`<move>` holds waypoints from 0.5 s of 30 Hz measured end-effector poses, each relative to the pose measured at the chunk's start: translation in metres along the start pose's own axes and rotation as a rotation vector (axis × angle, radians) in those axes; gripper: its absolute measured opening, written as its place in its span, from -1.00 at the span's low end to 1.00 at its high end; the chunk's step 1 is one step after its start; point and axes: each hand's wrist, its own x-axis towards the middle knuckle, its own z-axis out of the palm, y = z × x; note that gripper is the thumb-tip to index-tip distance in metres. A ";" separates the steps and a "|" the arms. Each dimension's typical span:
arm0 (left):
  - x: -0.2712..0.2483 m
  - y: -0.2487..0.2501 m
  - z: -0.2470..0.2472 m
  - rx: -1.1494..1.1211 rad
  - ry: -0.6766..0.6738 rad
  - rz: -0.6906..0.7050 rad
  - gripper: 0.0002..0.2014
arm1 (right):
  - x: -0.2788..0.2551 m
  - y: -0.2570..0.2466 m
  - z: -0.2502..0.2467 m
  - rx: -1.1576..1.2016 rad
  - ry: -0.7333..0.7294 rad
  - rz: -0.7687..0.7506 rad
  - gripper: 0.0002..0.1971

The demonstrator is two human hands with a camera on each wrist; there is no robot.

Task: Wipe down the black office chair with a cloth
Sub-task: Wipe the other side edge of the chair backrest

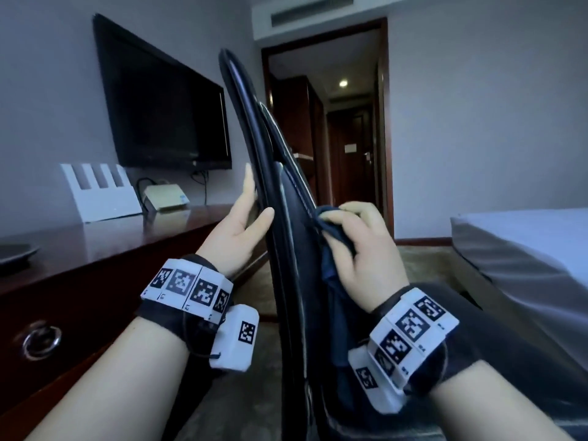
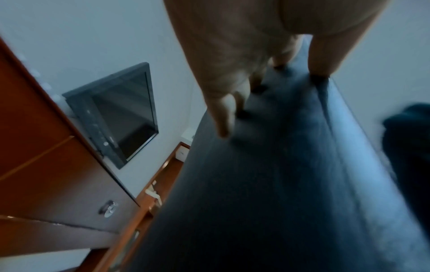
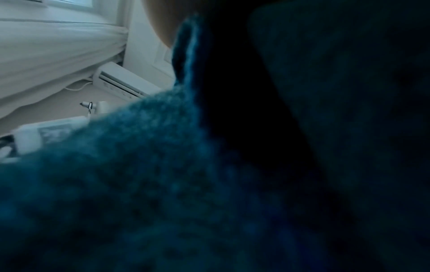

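Note:
The black office chair stands edge-on in the middle of the head view, its backrest rising between my hands. My left hand lies against the backrest's left side with straight fingers, thumb on its edge. The left wrist view shows those fingers touching the dark chair surface. My right hand grips a bunched dark blue cloth and presses it on the right face of the backrest. The cloth fills the right wrist view and hides the fingers; it shows again as a dark cloth in the left wrist view.
A dark wooden desk with a ring-handled drawer runs along the left, close to the chair. On it stand a white router and a dark plate. A TV hangs above. A bed lies right; a doorway is behind.

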 end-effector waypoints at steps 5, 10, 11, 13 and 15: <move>0.002 -0.008 -0.001 -0.091 -0.043 0.001 -0.34 | 0.071 -0.011 0.015 -0.061 -0.098 0.015 -0.70; 0.005 -0.015 -0.005 -0.069 -0.061 0.040 -0.32 | 0.082 -0.015 0.027 -0.108 -0.126 -0.100 -0.67; 0.005 -0.016 -0.004 -0.060 -0.067 0.051 -0.32 | 0.080 -0.015 0.029 -0.107 -0.105 -0.118 -0.66; 0.005 -0.019 -0.003 -0.062 -0.068 0.068 -0.31 | 0.078 -0.016 0.033 -0.099 -0.074 -0.123 -0.63; 0.005 -0.022 -0.005 -0.082 -0.072 0.062 -0.30 | 0.072 -0.015 0.037 -0.103 -0.075 -0.110 -0.56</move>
